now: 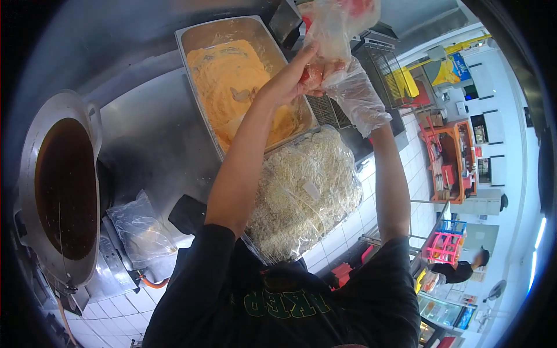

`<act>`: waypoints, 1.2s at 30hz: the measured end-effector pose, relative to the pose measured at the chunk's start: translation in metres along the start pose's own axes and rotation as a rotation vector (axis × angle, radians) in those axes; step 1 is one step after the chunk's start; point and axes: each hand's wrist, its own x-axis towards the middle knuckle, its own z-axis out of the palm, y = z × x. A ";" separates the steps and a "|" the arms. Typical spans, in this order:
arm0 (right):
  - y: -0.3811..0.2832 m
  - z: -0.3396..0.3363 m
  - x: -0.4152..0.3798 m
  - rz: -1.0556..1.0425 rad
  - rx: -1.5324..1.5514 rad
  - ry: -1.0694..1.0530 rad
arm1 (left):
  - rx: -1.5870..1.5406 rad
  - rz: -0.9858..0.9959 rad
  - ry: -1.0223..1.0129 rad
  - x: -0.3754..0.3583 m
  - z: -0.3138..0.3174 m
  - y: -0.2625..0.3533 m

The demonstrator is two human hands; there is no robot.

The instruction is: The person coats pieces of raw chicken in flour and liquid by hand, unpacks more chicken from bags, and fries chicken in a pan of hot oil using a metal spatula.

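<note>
My left hand (293,78) is bare and pinches the lower part of a clear plastic bag (336,26) that holds something pale and red. My right hand (355,95) wears a loose clear plastic glove and grips the same bag from the other side. Both hands are raised above a metal tray of yellow batter (232,81). Below my forearms lies a large clear bag of pale noodles (307,191) at the counter's edge.
A big wok of dark oil (64,185) sits at the left on a burner. A crumpled plastic bag (139,229) lies on the steel counter (151,133) next to it. A wire basket (383,69) stands beyond the tray. Another person (464,269) stands on the tiled floor at the lower right.
</note>
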 end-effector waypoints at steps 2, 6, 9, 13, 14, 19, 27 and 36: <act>0.001 0.001 0.001 0.004 0.022 0.006 | 0.240 -0.010 0.100 -0.002 0.005 0.004; -0.021 0.007 -0.012 -0.008 0.032 0.008 | 0.436 0.315 0.069 0.019 -0.009 -0.002; -0.020 0.006 -0.014 -0.025 0.013 0.011 | 0.268 0.320 -0.031 0.015 0.000 -0.001; -0.010 0.007 -0.006 -0.227 -0.098 0.123 | 0.116 0.277 -0.099 0.018 -0.001 0.006; -0.009 0.005 -0.007 -0.229 -0.097 0.125 | 0.136 0.270 -0.110 0.017 0.000 0.008; -0.029 0.000 -0.015 -0.233 -0.425 0.179 | 0.338 0.313 -0.129 0.003 0.010 0.010; -0.038 -0.018 0.002 0.261 0.147 0.012 | 0.248 0.448 0.019 0.017 0.002 -0.015; 0.023 -0.049 0.041 -0.242 -0.444 -0.149 | 0.015 0.303 0.177 0.017 0.013 -0.028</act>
